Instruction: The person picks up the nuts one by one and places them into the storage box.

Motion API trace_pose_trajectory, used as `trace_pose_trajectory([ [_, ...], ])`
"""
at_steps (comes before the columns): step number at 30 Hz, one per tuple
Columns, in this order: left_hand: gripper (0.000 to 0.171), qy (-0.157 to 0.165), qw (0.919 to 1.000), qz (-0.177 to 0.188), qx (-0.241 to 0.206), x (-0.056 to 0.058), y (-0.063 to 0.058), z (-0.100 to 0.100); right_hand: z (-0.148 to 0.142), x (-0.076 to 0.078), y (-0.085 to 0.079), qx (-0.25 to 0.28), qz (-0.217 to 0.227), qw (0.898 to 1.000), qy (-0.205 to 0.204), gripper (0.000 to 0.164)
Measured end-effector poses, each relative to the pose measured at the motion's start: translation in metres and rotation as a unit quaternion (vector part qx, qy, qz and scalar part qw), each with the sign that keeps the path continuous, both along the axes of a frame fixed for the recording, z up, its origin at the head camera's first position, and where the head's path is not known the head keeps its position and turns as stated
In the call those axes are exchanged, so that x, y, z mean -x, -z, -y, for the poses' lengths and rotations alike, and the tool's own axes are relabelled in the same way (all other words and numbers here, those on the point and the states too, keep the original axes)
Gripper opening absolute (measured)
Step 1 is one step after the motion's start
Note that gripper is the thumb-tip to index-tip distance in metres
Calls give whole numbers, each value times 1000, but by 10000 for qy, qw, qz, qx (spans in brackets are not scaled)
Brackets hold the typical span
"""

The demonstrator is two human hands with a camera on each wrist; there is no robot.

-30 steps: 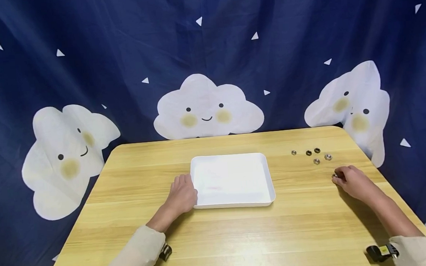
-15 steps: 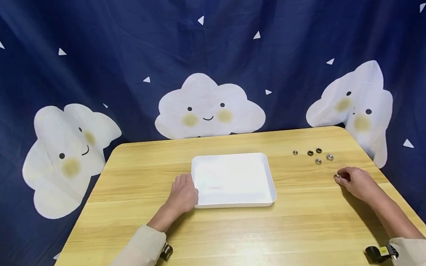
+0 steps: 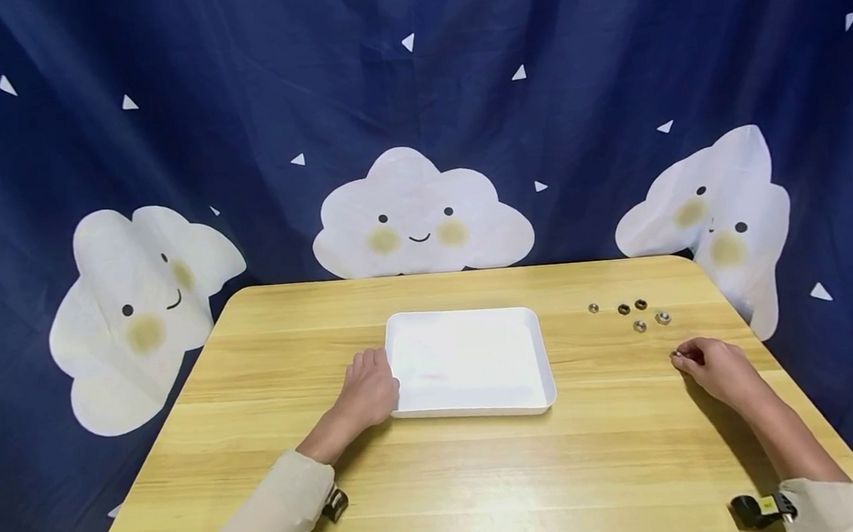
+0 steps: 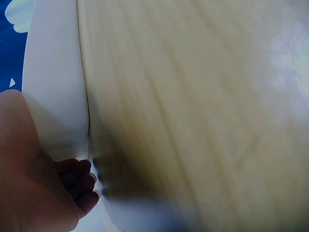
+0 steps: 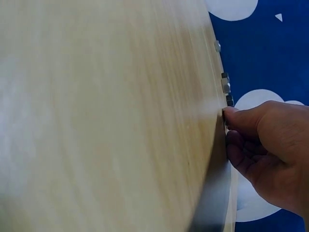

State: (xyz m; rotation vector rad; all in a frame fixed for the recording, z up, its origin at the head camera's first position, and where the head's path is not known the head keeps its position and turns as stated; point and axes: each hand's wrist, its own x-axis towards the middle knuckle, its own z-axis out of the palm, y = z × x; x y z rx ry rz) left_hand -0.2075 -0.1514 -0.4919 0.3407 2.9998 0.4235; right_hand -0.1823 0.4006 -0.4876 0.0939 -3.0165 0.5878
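In the head view my left hand (image 3: 367, 390) holds the left side of a shallow white tray (image 3: 476, 412), its fingers curled at the rim. The left wrist view shows those fingers (image 4: 86, 186) bent by the tray's outer wall (image 4: 57, 96). My right hand (image 3: 719, 368) is low over the right part of the table, pinching a small metal nut (image 3: 677, 354) between thumb and forefinger. Most of that nut is hidden by the fingertips. Just beyond lie several loose nuts, among them a silver one (image 3: 663, 317) and a dark one (image 3: 624, 309).
A light wooden table (image 3: 474, 488) carries everything, and its right edge runs close past my right forearm. Behind it hangs a dark blue curtain (image 3: 261, 78) with white clouds. Some nuts (image 5: 225, 85) appear edge-on past my thumb in the right wrist view.
The whole head view has shifted slightly. Both hands keep nearly the same place, and less of the nut shows at the right fingertips.
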Motion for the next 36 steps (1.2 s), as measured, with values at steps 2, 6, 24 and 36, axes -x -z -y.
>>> trace_pose_trajectory([
  [2, 17, 6, 10000, 6, 7, 0, 0, 0, 0, 0, 1, -5, 3, 10000, -12, 20],
  [6, 19, -4, 10000, 22, 16, -1, 0, 0, 0, 2, 3, -71, 13, 10000, -39, 20],
  [24, 18, -21, 10000, 74, -53, 1, 3, 1, 7, 4, 5, -848, -759, 9911, -690, 18],
  [36, 18, -3, 10000, 92, 25, -1, -1, 1, 5, 6, 1, -912, -843, 9885, -864, 19],
])
